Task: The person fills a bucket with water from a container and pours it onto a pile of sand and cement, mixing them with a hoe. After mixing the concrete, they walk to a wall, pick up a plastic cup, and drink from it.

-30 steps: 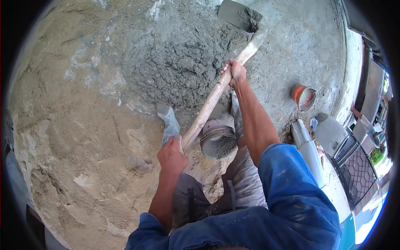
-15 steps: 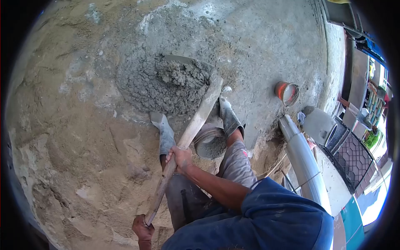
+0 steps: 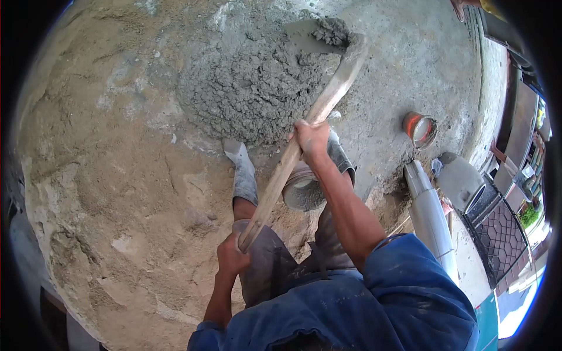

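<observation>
My right hand (image 3: 312,139) is closed around the middle of the wooden handle of a hoe (image 3: 281,175). Down at the handle's butt end, in front of my left thigh, my left hand (image 3: 233,255) grips it too. The hoe's blade (image 3: 304,36) is raised at the far side of a heap of wet grey concrete (image 3: 246,88), with a lump of the mix on it. Part of the blade is hidden by that lump.
A cement-caked bucket (image 3: 304,193) stands between my boots. An orange bucket (image 3: 419,130) is to the right, near a metal pipe (image 3: 430,213) and a grey container (image 3: 461,182). Sandy ground (image 3: 146,234) lies left. Another person's foot (image 3: 458,9) shows top right.
The hoe has moved away from me and to the right, its blade leaving the middle of the heap for the far edge. Both hands moved up with it, still holding the handle.
</observation>
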`<action>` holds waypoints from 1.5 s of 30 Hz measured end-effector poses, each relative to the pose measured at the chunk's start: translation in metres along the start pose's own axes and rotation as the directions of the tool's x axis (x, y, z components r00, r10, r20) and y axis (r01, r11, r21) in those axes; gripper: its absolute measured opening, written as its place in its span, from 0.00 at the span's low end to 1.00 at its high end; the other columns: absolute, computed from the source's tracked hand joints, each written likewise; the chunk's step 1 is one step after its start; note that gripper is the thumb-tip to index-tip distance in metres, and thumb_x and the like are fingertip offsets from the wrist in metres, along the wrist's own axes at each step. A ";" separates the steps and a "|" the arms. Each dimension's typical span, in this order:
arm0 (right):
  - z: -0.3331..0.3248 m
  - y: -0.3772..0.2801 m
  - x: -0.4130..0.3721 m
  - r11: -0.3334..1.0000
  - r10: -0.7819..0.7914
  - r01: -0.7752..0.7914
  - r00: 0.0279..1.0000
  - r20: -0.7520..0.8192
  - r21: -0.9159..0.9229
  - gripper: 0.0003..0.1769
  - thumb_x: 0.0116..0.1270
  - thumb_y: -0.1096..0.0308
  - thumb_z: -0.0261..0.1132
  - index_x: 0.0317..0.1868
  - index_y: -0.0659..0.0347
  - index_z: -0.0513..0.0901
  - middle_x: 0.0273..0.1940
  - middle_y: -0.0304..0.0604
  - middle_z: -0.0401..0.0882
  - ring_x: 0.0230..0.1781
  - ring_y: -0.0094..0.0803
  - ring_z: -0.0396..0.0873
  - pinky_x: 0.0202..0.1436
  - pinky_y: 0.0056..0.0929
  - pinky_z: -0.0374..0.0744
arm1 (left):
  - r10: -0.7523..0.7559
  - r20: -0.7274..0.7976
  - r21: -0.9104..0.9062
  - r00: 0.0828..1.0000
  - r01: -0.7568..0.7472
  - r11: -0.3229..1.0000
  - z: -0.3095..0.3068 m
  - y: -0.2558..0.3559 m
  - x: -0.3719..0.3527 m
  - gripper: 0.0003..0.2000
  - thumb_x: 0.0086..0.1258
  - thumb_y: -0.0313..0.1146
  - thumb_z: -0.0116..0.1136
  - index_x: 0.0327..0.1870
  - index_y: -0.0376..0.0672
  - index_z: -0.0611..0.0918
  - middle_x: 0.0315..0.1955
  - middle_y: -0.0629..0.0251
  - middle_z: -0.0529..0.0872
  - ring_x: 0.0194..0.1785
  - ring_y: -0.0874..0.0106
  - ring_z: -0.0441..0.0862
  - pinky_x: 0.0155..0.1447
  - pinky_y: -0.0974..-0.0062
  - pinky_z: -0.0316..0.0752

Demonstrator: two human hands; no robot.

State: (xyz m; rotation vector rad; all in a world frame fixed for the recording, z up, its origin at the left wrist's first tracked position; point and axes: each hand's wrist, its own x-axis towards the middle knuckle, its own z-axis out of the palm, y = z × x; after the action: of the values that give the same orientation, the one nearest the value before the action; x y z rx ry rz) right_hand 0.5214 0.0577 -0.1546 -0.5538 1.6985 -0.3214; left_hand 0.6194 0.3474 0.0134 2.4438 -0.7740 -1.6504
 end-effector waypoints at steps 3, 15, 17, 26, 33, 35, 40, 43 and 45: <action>0.000 -0.069 0.083 0.954 -0.139 0.082 0.973 -0.182 -0.289 0.16 0.56 0.76 0.65 0.35 0.83 0.69 0.25 0.51 0.77 0.17 0.35 0.79 0.17 0.32 0.81 | 0.077 0.080 -0.091 0.994 -0.070 0.993 -0.016 0.067 0.085 0.23 0.47 0.29 0.63 0.48 0.35 0.78 0.36 0.43 0.84 0.43 0.47 0.82 0.47 0.60 0.77; 0.013 0.010 0.009 0.906 0.375 -0.220 0.815 0.443 -0.362 0.31 0.67 0.41 0.58 0.43 0.68 0.77 0.32 0.46 0.81 0.23 0.31 0.83 0.24 0.32 0.84 | -0.430 0.317 -0.083 0.845 0.476 0.875 -0.123 0.116 -0.018 0.17 0.44 0.22 0.58 0.40 0.34 0.75 0.24 0.64 0.70 0.29 0.71 0.68 0.36 0.73 0.68; -0.037 0.048 0.045 0.876 0.407 -0.197 0.793 0.454 -0.441 0.32 0.67 0.39 0.57 0.45 0.66 0.77 0.34 0.46 0.80 0.22 0.30 0.82 0.27 0.33 0.84 | -0.417 0.322 -0.090 0.850 0.466 0.880 -0.127 0.131 -0.013 0.17 0.44 0.22 0.58 0.39 0.34 0.75 0.24 0.65 0.69 0.29 0.73 0.67 0.36 0.74 0.67; -0.136 0.201 0.056 -0.033 0.434 0.372 0.842 0.322 -0.928 0.27 0.57 0.60 0.66 0.59 0.53 0.75 0.65 0.46 0.65 0.67 0.43 0.67 0.72 0.54 0.54 | -0.575 0.365 -0.156 0.732 0.657 0.737 -0.121 0.179 0.005 0.18 0.38 0.19 0.62 0.35 0.36 0.74 0.23 0.73 0.67 0.29 0.79 0.64 0.34 0.77 0.62; -0.152 0.231 0.078 -0.204 0.449 0.570 0.777 0.441 -0.796 0.40 0.53 0.65 0.69 0.67 0.55 0.64 0.64 0.46 0.65 0.64 0.46 0.69 0.71 0.55 0.57 | -0.650 0.255 -0.235 0.716 0.698 0.677 -0.108 0.198 0.011 0.23 0.29 0.23 0.58 0.35 0.36 0.75 0.15 0.76 0.67 0.18 0.83 0.62 0.25 0.81 0.54; -0.157 0.244 0.082 -0.203 0.411 0.545 0.801 0.434 -0.814 0.40 0.54 0.64 0.69 0.67 0.55 0.64 0.63 0.46 0.66 0.63 0.46 0.71 0.68 0.54 0.60 | -0.686 0.238 -0.195 0.687 0.726 0.660 -0.106 0.208 0.016 0.23 0.29 0.23 0.59 0.35 0.36 0.75 0.15 0.76 0.68 0.18 0.83 0.62 0.24 0.81 0.54; -0.164 0.244 0.061 -0.179 0.466 0.387 0.843 0.268 -0.905 0.36 0.63 0.64 0.61 0.70 0.62 0.60 0.68 0.52 0.62 0.68 0.43 0.66 0.69 0.55 0.59 | -0.685 0.195 -0.186 0.702 0.712 0.677 -0.103 0.210 0.014 0.23 0.28 0.25 0.60 0.35 0.37 0.76 0.15 0.76 0.68 0.18 0.83 0.62 0.23 0.81 0.54; -0.171 0.252 0.054 -0.163 0.433 0.397 0.852 0.296 -0.903 0.26 0.64 0.66 0.58 0.61 0.70 0.70 0.56 0.55 0.74 0.57 0.46 0.77 0.55 0.40 0.78 | -0.644 0.222 -0.269 0.732 0.681 0.681 -0.104 0.204 0.009 0.23 0.28 0.25 0.61 0.35 0.37 0.76 0.15 0.76 0.69 0.18 0.83 0.62 0.24 0.81 0.54; -0.169 0.238 0.042 -0.152 0.366 0.377 0.880 0.302 -0.914 0.21 0.63 0.67 0.58 0.55 0.68 0.76 0.54 0.54 0.77 0.56 0.46 0.78 0.56 0.41 0.78 | -0.643 0.195 -0.323 0.741 0.667 0.671 -0.102 0.199 0.003 0.23 0.28 0.25 0.61 0.35 0.37 0.76 0.16 0.77 0.69 0.19 0.83 0.63 0.25 0.81 0.55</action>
State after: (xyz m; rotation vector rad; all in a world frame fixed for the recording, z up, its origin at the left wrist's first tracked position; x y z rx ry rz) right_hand 0.3073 0.2213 -0.2753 -1.6681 1.0250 1.3645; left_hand 0.6405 0.1530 0.1219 2.5137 0.4935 -1.8464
